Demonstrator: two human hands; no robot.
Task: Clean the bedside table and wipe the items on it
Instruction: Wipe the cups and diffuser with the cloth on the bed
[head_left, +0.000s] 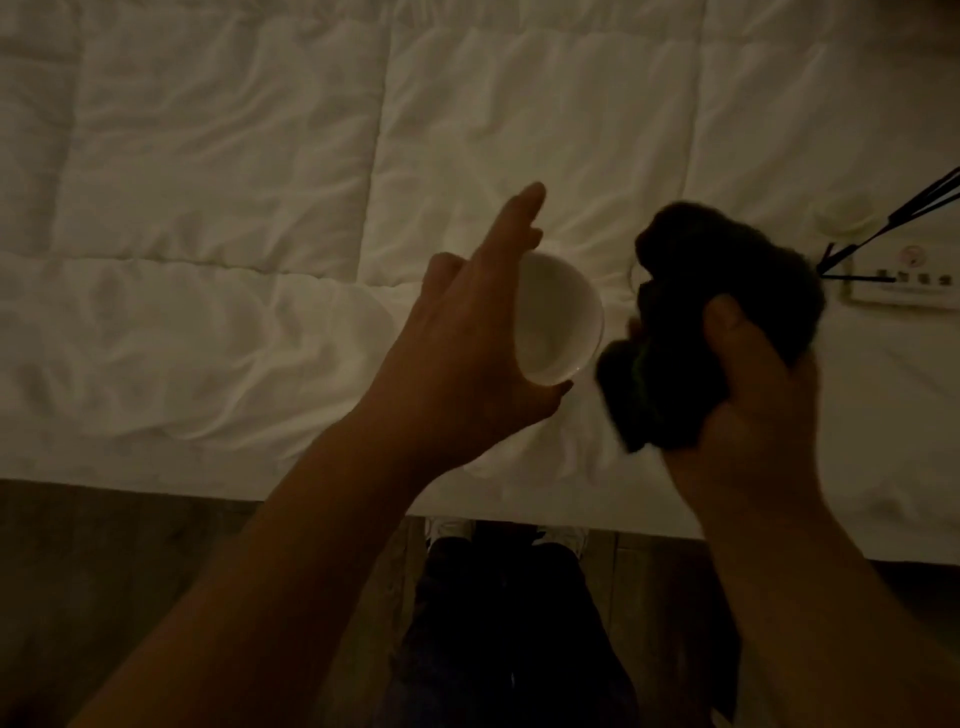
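Note:
My left hand (467, 343) holds a small white cup (558, 322) tipped on its side, its mouth turned toward the right, thumb under the rim and fingers over the top. My right hand (753, 405) is shut on a bunched dark cloth (727, 291), held just right of the cup and not quite touching it. Both are raised over a white quilted duvet (208, 208). The bedside table is out of view.
A white card with a no-smoking sign (904, 280) lies on the duvet at the far right, beside a round white lid-like object (847, 218) and thin black cords (893, 218). The bed's edge runs across the bottom; below are wood floor (104, 571) and my legs (509, 623).

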